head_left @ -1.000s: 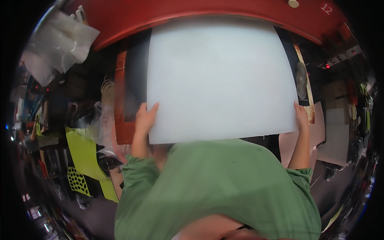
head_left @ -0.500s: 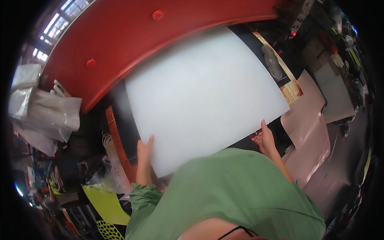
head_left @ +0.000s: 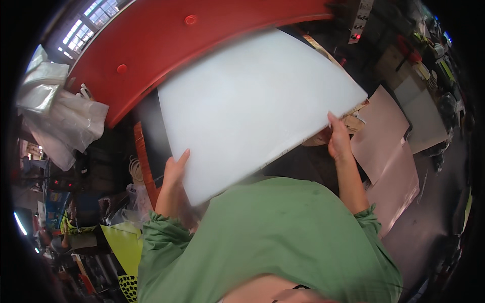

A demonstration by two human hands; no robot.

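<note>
A large white board (head_left: 252,101) lies at a slant in front of me, its far edge beneath the overhanging red machine head. With my left hand (head_left: 175,166) I grip its near left edge, thumb on top and the other fingers hidden beneath. My right hand (head_left: 338,135) holds the near edge toward the right, thumb also on the upper face. Below the board, a dark bed (head_left: 151,134) shows at the left. The grey insole-shaped piece seen earlier on the right is now hidden under the board.
The red machine head (head_left: 151,55) spans the far side, with two round red buttons. Clear plastic bags (head_left: 65,111) hang at left. Pinkish sheets (head_left: 386,151) lie at right, near a power strip (head_left: 360,21). Lime-green sheet material (head_left: 123,247) sits at lower left.
Both hands have moved away from me with the white board, which now slides further over the right side of the bed. My right hand has closed round its edge.
</note>
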